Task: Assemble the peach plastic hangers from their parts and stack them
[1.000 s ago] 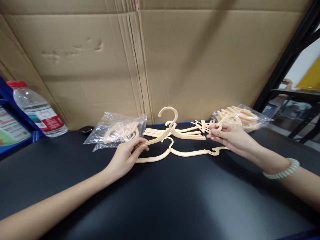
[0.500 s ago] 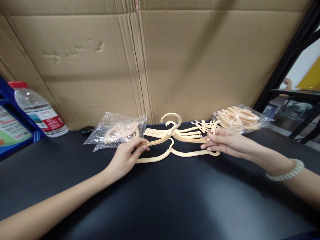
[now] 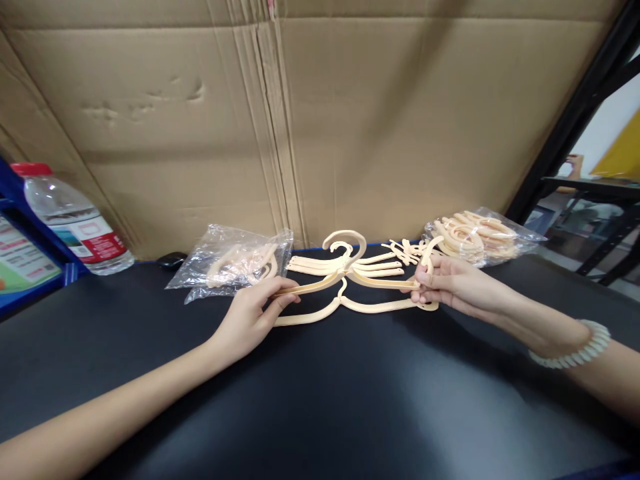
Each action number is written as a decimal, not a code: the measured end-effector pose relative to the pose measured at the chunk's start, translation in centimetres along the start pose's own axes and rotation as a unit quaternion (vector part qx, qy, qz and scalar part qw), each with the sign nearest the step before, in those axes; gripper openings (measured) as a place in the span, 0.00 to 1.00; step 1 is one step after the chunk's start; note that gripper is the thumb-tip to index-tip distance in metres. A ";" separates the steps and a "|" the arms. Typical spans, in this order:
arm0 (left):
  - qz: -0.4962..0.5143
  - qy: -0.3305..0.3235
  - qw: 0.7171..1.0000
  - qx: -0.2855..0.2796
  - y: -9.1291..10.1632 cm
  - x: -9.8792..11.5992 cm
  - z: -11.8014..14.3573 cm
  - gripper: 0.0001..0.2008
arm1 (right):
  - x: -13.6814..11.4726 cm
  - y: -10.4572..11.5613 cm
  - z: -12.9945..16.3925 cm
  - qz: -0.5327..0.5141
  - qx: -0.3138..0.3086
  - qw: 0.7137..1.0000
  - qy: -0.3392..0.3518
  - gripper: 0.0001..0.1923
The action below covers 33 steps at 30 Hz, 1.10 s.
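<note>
While both hands work at mid-frame, the left hand [image 3: 247,317] pinches, fingers closed, the left arm tip of a cream plastic clothes hanger [image 3: 345,279], and the right hand [image 3: 453,283] closes round the same hanger's right tip while also holding a small cream hook piece [image 3: 429,252] upright between its fingers. That hanger is held just above a second cream hanger [image 3: 350,307] lying flat on the black table top [image 3: 320,400], with a loose stack of further cream hangers [image 3: 350,265] just behind it. To the left of centre sits a clear plastic bag of cream parts [image 3: 235,263], and at the right another clear bag of curved cream hooks [image 3: 475,237] lies just beyond the right hand. A brown cardboard sheet [image 3: 320,120] fills the background (creased down its middle), and a clear water bottle with a red cap [image 3: 75,223] stands at the left edge. The step in hand looks like steadying a hanger by both ends with a hook piece ready; joining them would call for a firm grip on the left tip and fine alignment by the right fingers.
</note>
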<state>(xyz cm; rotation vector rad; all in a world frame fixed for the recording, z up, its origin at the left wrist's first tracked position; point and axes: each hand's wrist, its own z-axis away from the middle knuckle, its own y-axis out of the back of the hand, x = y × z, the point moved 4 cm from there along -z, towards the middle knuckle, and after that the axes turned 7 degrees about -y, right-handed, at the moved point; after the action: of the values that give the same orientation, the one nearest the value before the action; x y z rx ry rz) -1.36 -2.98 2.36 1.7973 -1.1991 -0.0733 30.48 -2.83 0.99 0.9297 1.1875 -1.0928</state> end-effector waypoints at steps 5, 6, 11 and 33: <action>-0.028 -0.010 1.000 -0.011 0.0 0.3 0.1 0.09 | -0.2 -0.1 0.1 -0.008 0.051 0.998 0.036 0.18; -0.039 -0.014 0.999 -0.006 0.1 0.4 0.1 0.09 | -0.1 -0.1 0.1 -0.017 0.047 0.998 0.040 0.17; -0.111 -0.087 0.989 0.040 0.2 1.2 0.1 0.07 | 0.3 -0.1 -0.2 -0.062 0.037 0.997 0.042 0.15; -0.148 -0.206 0.967 -0.032 0.2 2.8 0.9 0.05 | -2.8 4.8 -0.4 -0.068 0.106 0.976 0.176 0.06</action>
<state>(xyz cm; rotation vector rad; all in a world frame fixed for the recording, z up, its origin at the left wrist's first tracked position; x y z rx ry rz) -0.49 -5.64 3.13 1.9483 -1.1796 -0.6809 34.96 -0.90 3.67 1.2605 1.4601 -1.2137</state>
